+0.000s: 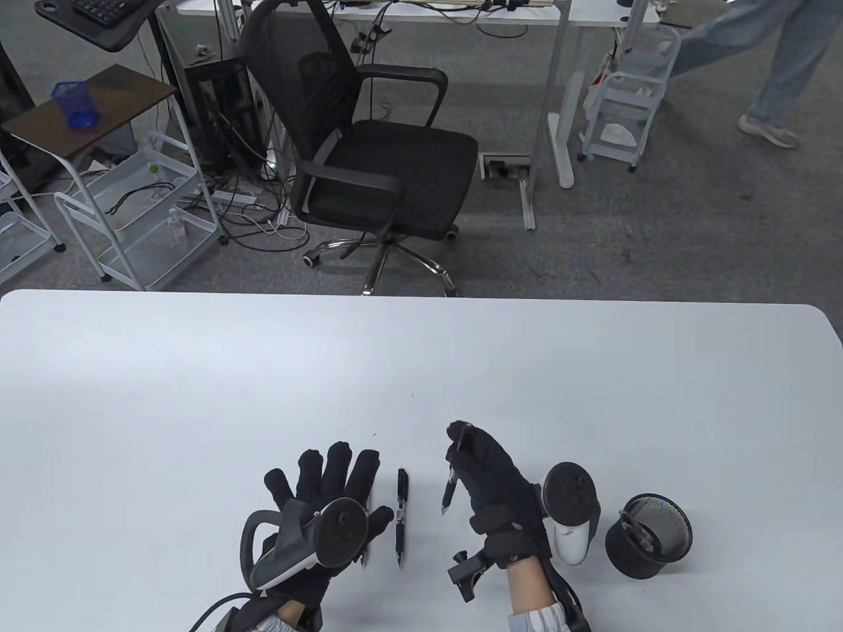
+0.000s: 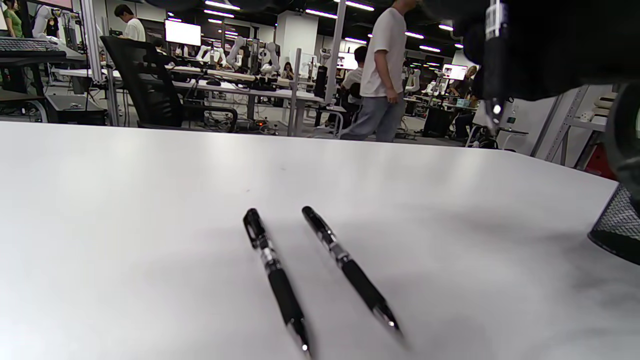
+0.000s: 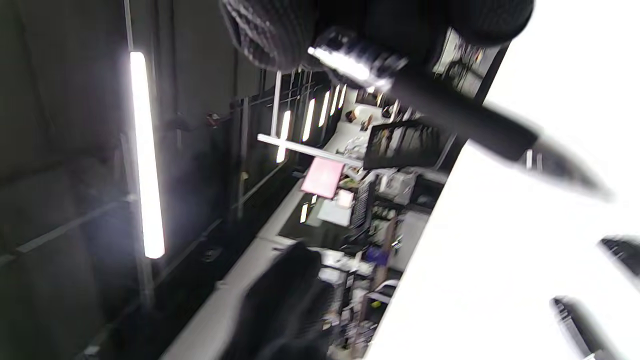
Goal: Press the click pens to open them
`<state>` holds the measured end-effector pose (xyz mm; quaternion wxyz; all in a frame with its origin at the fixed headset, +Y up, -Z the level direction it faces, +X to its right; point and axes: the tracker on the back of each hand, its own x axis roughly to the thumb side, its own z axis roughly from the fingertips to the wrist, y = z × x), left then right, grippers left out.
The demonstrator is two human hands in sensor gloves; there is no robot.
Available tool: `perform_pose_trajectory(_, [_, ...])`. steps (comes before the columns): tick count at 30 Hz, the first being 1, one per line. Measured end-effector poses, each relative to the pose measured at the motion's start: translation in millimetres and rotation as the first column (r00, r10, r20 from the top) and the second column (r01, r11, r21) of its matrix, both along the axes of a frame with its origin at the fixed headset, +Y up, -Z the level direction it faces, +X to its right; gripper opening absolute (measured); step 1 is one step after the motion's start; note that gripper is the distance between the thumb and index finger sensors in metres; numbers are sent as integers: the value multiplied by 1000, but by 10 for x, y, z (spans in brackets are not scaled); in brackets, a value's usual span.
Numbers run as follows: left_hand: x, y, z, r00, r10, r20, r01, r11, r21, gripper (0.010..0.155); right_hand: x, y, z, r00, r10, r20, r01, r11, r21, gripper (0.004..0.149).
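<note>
My right hand (image 1: pixel 475 464) grips a black click pen (image 1: pixel 452 490) upright above the table, tip down and towards the left. The pen's top end sticks out by the fingertips. In the right wrist view the same pen (image 3: pixel 452 117) runs out from under the gloved fingers (image 3: pixel 270 30). My left hand (image 1: pixel 326 490) lies open with fingers spread, palm down, holding nothing. A second black pen (image 1: pixel 402 517) lies on the table just right of it. A third pen (image 1: pixel 365 558) is mostly hidden under the left hand. Both lie side by side in the left wrist view (image 2: pixel 276 280) (image 2: pixel 350 272).
A black mesh pen cup (image 1: pixel 649 536) with pens inside stands at the right of my right hand, near the table's front edge. It also shows in the left wrist view (image 2: pixel 617 227). The white table (image 1: pixel 421 368) stretches ahead. An office chair (image 1: pixel 375 151) stands beyond it.
</note>
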<state>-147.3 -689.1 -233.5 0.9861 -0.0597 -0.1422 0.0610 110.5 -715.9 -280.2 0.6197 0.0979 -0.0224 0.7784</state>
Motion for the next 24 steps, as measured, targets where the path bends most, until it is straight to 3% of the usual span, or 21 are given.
perform_pose_trajectory(3, [-1, 1, 0, 1000, 1, 1, -1, 1000, 0, 73, -24, -85, -11, 991, 103, 89, -101, 994, -31, 55])
perform_pose_trajectory(7, [-6, 2, -4, 1000, 4, 0, -4, 1000, -2, 73, -97, -267, -68, 969, 215, 118, -206, 975, -88, 58])
perform_pose_trajectory(16, [-23, 10, -5, 1000, 14, 2, -14, 1000, -3, 73, -368, -734, -199, 859, 512, -8, -500, 835, -232, 60])
perform_pose_trajectory(24, [-29, 11, -10, 1000, 23, 5, -23, 1000, -10, 73, -441, -920, -250, 756, 654, -41, -638, 720, -275, 61])
